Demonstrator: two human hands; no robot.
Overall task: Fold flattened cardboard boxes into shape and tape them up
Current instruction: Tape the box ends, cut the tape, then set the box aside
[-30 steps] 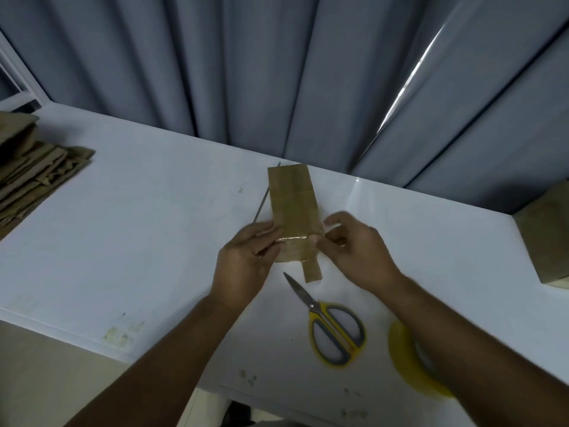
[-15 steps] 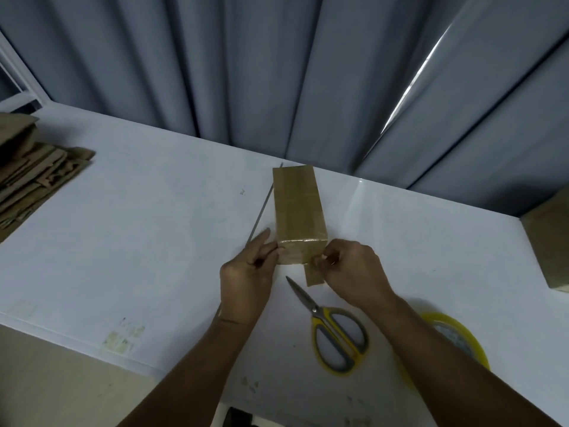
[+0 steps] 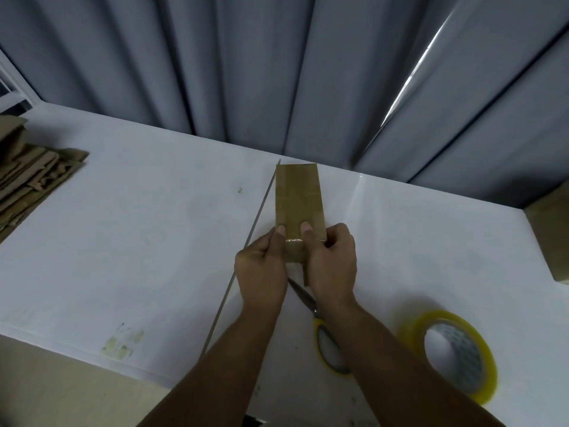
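The small brown box (image 3: 297,204) lies on the white table (image 3: 138,226), its far end near the back edge. My left hand (image 3: 261,272) and right hand (image 3: 334,266) both grip its near end, thumbs on top. Scissors (image 3: 326,334) lie just under my wrists. The tape roll (image 3: 449,349) sits near the front edge on the right, and the flat cardboard (image 3: 27,177) is well apart at the left edge.

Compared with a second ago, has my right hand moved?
Yes. The right hand has slid left across the scissors, whose blades it now partly covers, and its thumb sits on top of the box.
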